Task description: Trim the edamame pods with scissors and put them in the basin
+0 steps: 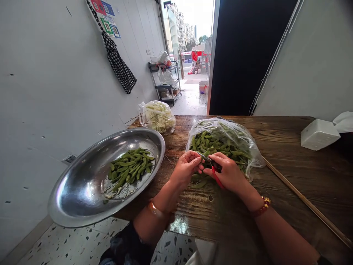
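Note:
My right hand point(230, 173) is closed around scissors point(217, 177) with red and black handles, their blades pointing toward my left hand. The fingers of my left hand point(189, 165) pinch a green edamame pod point(203, 155), partly hidden by the fingers, right at the blades. Just behind both hands lies an open clear plastic bag point(234, 129) full of edamame pods point(213, 141). A few loose pods point(199, 183) rest on the table below my hands. To the left, a large steel basin point(82, 184) holds a pile of edamame pods point(131, 167).
The wooden table point(289, 143) carries a bag of cauliflower point(159, 117) at its far left. Long thin sticks point(303, 198) lie at the right, near a white tissue box point(320, 134). Beyond the table stand a shelf cart point(167, 82) and an open doorway.

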Tool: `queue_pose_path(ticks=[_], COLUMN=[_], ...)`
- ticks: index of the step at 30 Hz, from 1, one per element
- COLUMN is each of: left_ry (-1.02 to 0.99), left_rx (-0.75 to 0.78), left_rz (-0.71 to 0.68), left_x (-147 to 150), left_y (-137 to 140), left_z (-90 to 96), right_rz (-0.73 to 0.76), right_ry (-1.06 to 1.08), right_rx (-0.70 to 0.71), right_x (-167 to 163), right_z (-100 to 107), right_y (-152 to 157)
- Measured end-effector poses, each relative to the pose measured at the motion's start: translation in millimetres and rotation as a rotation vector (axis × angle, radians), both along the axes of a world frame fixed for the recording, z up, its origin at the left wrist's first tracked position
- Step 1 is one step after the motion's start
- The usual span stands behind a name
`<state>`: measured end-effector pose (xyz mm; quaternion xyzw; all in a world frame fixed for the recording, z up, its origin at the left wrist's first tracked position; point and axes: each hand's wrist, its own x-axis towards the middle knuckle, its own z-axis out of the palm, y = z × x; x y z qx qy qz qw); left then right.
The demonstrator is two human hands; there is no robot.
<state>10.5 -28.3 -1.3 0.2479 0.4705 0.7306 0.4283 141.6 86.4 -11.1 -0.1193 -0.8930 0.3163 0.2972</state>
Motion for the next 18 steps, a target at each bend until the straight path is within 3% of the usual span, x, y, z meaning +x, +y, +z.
queue_pose_path(ticks=[8,18], left_ry=[0.127,0.080], left_rx=[-0.032,-0.074], left_rz=[0.010,0.008], left_x=[1.9,1.8], left_y=[0.5,0.1], left_z=[-3.7,-2.1], right_rz=[0.016,0.027], right_ry=[-0.023,-0.097], right_rx=[0.024,0.099], right_x=[0.7,3.5], right_z=[0.9,2.0], right_y=[-1.2,0.0])
